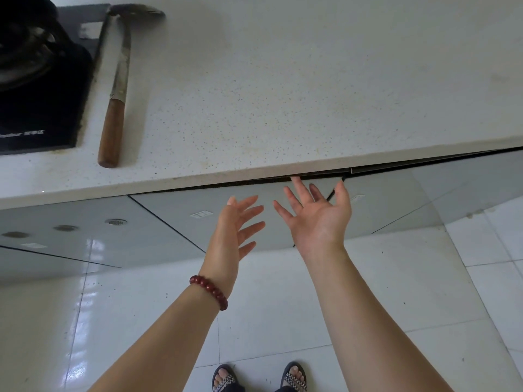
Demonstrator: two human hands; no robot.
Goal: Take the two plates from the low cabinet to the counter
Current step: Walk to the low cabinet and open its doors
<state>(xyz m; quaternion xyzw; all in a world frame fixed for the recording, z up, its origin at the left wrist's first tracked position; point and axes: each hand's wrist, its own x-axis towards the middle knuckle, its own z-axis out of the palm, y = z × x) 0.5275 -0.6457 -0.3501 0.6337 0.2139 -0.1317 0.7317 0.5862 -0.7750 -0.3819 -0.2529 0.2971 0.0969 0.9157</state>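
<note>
Grey glossy doors of the low cabinet [175, 219] run under the white speckled counter [283, 94]; the doors look closed, with a thin dark gap at the top edge. No plates are visible. My left hand [235, 227], with a red bead bracelet on the wrist, is held out in front of the cabinet, fingers spread and empty. My right hand [317, 216] is raised palm-up beside it, fingers spread, its fingertips close to the counter's underside by the door's top edge. It holds nothing.
A long knife with a wooden handle [113, 114] lies on the counter's left part beside a black gas hob [36, 80]. White glossy floor tiles [410, 292] lie below, and my sandalled feet [257, 377] stand at the bottom edge.
</note>
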